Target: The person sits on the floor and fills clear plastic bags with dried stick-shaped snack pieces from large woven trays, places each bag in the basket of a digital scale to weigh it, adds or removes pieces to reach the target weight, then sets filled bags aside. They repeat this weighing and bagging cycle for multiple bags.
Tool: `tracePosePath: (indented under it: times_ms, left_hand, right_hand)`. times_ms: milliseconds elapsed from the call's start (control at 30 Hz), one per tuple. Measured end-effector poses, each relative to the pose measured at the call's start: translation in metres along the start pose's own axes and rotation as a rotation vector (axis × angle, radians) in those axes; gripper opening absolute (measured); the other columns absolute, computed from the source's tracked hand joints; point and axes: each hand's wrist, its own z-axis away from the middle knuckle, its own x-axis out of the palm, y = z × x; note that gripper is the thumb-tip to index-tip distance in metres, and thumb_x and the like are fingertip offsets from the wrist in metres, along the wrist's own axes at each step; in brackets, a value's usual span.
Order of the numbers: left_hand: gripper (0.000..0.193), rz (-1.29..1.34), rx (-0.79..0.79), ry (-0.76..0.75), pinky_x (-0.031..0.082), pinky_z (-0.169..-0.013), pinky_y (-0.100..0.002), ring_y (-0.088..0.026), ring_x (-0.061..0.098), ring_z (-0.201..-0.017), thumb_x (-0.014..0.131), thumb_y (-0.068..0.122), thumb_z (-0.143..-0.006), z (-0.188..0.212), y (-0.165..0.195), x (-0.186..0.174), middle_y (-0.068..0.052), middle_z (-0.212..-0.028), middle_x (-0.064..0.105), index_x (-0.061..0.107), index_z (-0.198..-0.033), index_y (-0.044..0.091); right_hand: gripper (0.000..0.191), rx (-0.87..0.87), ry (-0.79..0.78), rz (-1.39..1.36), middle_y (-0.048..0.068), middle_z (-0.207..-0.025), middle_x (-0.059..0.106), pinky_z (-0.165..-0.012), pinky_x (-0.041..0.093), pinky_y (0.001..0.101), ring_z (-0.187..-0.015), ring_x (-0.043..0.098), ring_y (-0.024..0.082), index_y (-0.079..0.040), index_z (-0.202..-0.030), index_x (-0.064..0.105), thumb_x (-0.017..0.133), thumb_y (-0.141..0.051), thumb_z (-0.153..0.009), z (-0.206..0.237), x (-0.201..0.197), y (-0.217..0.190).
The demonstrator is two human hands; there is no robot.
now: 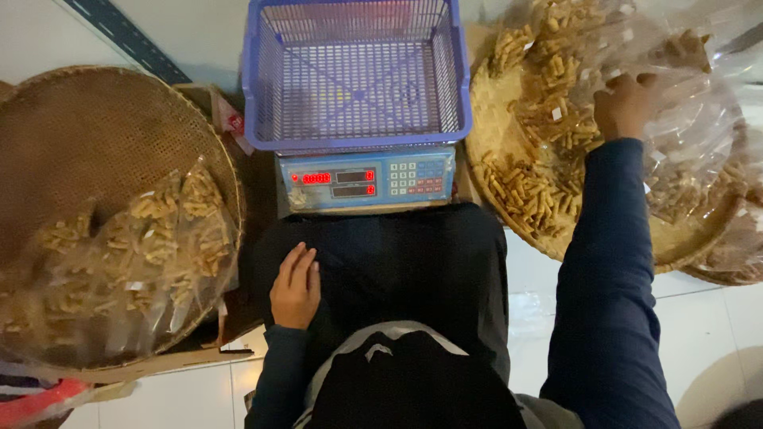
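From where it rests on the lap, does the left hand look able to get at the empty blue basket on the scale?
Probably yes. The left hand lies flat on the knee, holding nothing, and the basket sits straight ahead on the scale, with nothing between them.

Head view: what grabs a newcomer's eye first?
The empty blue plastic basket on the digital scale, top centre, stands out most. Next, the right hand reaching into clear bags of golden snack sticks on the woven tray at right. The left hand rests on the lap; another tray of bagged snacks sits at left.
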Motion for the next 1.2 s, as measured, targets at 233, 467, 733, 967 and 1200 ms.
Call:
tracePosePath:
  times_ms: [233, 467, 733, 967, 1200]
  left_hand:
    - [0.02, -0.029, -0.037, -0.026, 0.059, -0.088, -0.038, -0.031, 0.072, -0.106, 0.072, 0.004, -0.094, -0.005, -0.004, 0.003, -0.013, -0.124, 0.07, 0.072, -0.114, 0.004]
    - [0.02, 0.002, -0.043, -0.006, 0.059, -0.09, -0.038, -0.031, 0.072, -0.105, 0.072, 0.004, -0.094, -0.012, 0.003, 0.002, -0.013, -0.121, 0.071, 0.072, -0.114, 0.003]
    - [0.019, 0.019, -0.07, -0.024, 0.059, -0.089, -0.037, -0.03, 0.072, -0.103, 0.072, 0.004, -0.094, -0.008, 0.003, -0.001, -0.013, -0.12, 0.072, 0.074, -0.113, 0.003]
    - [0.017, 0.006, -0.041, -0.012, 0.059, -0.089, -0.038, -0.03, 0.072, -0.103, 0.072, 0.005, -0.094, -0.003, -0.003, -0.001, -0.012, -0.118, 0.072, 0.074, -0.111, 0.004]
    - [0.017, 0.028, -0.035, -0.012, 0.058, -0.089, -0.038, -0.03, 0.072, -0.104, 0.072, 0.006, -0.094, 0.002, -0.001, -0.006, -0.011, -0.118, 0.072, 0.074, -0.111, 0.004]
  right_hand:
    - [0.052, -0.09, 0.187, -0.026, 0.026, -0.126, 0.059, -0.092, 0.048, 0.0515, -0.112, 0.057, 0.047, 0.0, -0.129, 0.062, 0.075, -0.005, -0.079, 0.007, -0.005, -0.007]
    - [0.051, 0.069, 0.111, -0.233, 0.012, -0.098, 0.066, -0.083, 0.052, 0.0464, -0.092, 0.066, 0.032, -0.007, -0.136, 0.057, 0.072, -0.004, -0.088, 0.0, 0.007, -0.001]
    - [0.041, 0.149, 0.067, -0.558, 0.016, -0.093, 0.054, -0.074, 0.045, 0.0425, -0.084, 0.055, 0.029, -0.005, -0.134, 0.056, 0.069, -0.002, -0.096, 0.044, -0.002, -0.038]
    - [0.037, -0.245, 0.168, -0.234, 0.018, -0.105, 0.059, -0.081, 0.048, 0.0445, -0.096, 0.057, 0.036, 0.0, -0.122, 0.059, 0.083, -0.009, -0.095, 0.102, -0.032, -0.093]
    - [0.05, -0.087, -0.058, -0.455, 0.017, -0.106, 0.063, -0.081, 0.053, 0.0456, -0.094, 0.065, 0.035, -0.001, -0.131, 0.058, 0.085, -0.019, -0.092, 0.114, -0.04, -0.091]
